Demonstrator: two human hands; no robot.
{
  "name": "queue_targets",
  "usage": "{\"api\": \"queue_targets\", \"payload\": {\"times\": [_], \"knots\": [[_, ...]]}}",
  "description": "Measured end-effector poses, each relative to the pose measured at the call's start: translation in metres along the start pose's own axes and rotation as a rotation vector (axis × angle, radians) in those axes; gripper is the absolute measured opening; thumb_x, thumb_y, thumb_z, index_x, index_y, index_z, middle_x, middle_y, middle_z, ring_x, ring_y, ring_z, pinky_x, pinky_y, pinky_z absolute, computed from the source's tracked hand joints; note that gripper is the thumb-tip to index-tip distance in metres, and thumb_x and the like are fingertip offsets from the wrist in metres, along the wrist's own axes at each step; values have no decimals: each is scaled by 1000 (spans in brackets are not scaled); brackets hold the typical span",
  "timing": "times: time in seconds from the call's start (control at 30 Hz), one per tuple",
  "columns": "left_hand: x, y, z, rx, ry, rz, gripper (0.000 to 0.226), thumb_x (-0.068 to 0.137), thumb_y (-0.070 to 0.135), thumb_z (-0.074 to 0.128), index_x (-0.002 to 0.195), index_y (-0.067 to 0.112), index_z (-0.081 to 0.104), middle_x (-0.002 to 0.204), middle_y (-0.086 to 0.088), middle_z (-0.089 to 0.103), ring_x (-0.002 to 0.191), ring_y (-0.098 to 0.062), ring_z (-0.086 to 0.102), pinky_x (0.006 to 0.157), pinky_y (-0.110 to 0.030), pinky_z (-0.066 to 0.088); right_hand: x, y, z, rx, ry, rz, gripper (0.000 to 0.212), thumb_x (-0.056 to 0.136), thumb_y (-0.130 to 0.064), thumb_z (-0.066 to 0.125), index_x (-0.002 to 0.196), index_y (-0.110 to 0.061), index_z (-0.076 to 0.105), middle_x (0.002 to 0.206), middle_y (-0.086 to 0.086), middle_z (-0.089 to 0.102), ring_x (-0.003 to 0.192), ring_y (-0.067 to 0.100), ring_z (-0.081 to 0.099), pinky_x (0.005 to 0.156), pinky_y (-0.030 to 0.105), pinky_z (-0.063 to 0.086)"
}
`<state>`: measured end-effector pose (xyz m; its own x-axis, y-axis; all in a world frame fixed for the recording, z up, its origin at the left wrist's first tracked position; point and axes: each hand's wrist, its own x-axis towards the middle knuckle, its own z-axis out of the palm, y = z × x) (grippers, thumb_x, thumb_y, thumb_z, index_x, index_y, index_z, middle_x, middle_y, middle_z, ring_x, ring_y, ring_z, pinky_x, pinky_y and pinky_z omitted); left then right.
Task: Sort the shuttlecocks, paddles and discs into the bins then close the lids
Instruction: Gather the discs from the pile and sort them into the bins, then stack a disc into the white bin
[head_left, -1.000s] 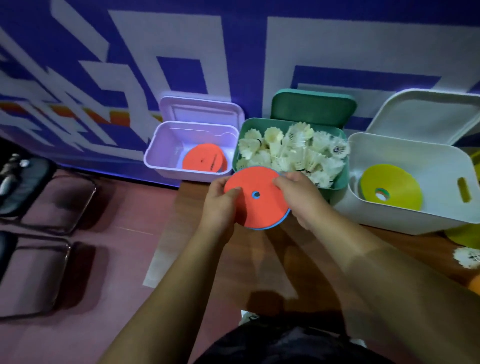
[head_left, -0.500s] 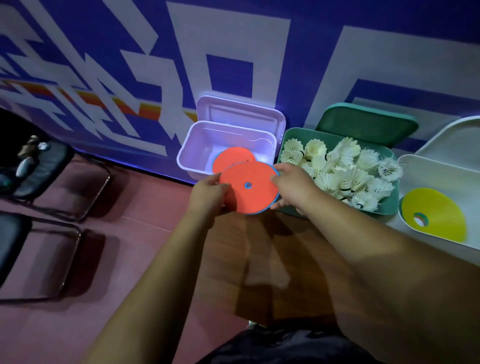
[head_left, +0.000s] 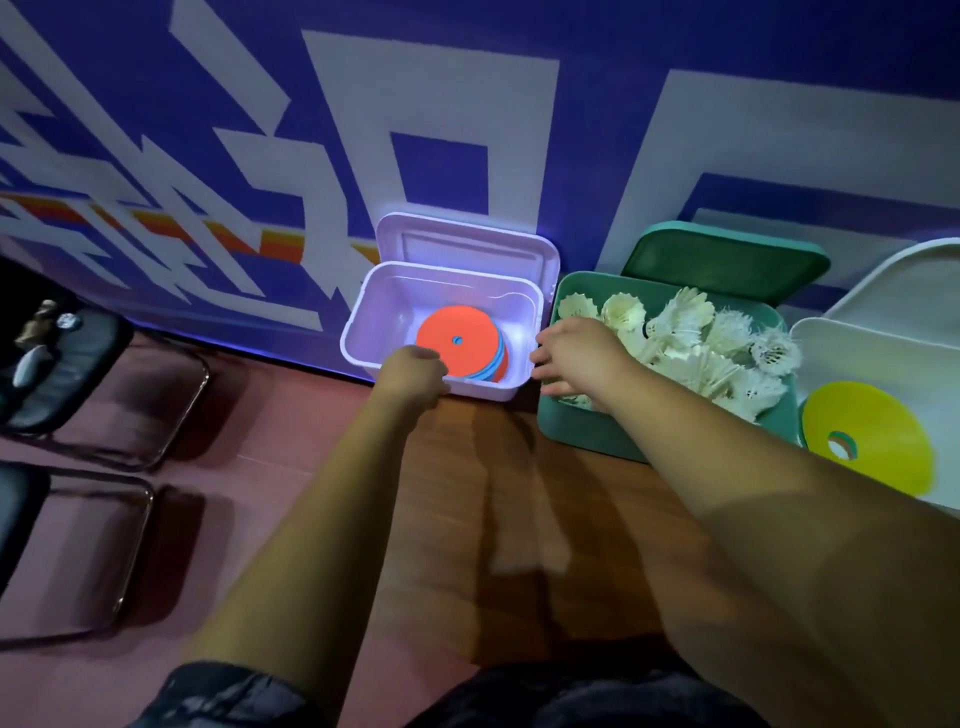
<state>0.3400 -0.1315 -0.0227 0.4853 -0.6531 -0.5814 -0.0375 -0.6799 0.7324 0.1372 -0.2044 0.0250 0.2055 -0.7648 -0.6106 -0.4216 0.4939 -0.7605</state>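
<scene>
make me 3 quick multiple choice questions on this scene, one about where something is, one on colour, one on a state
1. Where does the orange disc lie?
A. in the lilac bin
B. in the green bin
C. on the floor

2. What colour is the disc in the white bin?
A. blue
B. yellow
C. red

3. How do the lids of the three bins stand?
A. all shut
B. only the green one open
C. all open

Answers:
1 A: the orange disc sits on a stack inside the lilac bin, between the left hand and the right hand.
2 B: the yellow disc leans inside the white bin.
3 C: each lid is tipped back toward the wall, with the shuttlecocks in the green bin uncovered.
</scene>
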Motion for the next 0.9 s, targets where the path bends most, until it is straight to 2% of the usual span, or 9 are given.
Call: {"api": "queue_targets", "payload": {"times": [0.07,0.17,0.27,0.37,0.43,0.53,0.73,0.9], "knots": [[-13,-6,11,-70,-32,28,28,97,2,61,124,6,68,96,-13,71,72,-23,66,65,-35,52,-2,15,-6,-1,60,-41,18,103,-12,48,106,-11,65,105,18,75,79,28,70,69,38,59],[-27,-14,32,-111,3,83,27,96,4,54,118,7,70,96,-9,75,69,-18,66,64,-32,52,-9,29,-19,-10,85,-95,23,103,-8,43,107,-8,66,95,15,75,70,23,65,65,36,55],[-43,-10,51,-125,4,122,24,94,6,54,110,11,72,91,-5,76,66,-15,66,63,-30,51,-26,42,-39,-13,103,-123,26,103,-7,43,111,-8,67,92,10,75,70,20,66,64,36,56],[-61,0,78,-142,-36,199,21,97,5,51,106,9,70,90,-9,76,63,-13,66,56,-24,49,-39,56,-66,1,121,-146,27,104,-9,43,110,-11,69,96,8,77,71,18,69,65,36,58],[-76,12,102,-157,-104,253,21,98,2,49,105,6,68,87,-11,73,57,-10,63,54,-23,49,-47,67,-91,19,153,-149,27,104,-10,44,108,-14,71,95,7,78,71,18,70,65,35,60],[-104,30,149,-111,-202,307,19,97,6,52,105,10,69,93,-10,74,66,-14,63,62,-27,49,-59,87,-138,72,242,-159,27,103,-9,45,104,-16,71,89,5,78,70,19,70,62,34,59],[-162,55,252,-28,-423,344,17,100,11,55,108,13,70,95,-4,77,71,-12,65,65,-29,52,-94,146,-242,228,508,-170,25,99,-6,44,102,-13,68,74,0,71,54,13,58,49,25,48],[-208,58,348,72,-627,329,16,99,8,55,103,10,71,85,-4,75,65,-16,62,54,-27,47,-130,222,-332,369,762,-130,29,103,-6,46,89,-22,66,70,3,65,48,13,52,45,23,40]]}}
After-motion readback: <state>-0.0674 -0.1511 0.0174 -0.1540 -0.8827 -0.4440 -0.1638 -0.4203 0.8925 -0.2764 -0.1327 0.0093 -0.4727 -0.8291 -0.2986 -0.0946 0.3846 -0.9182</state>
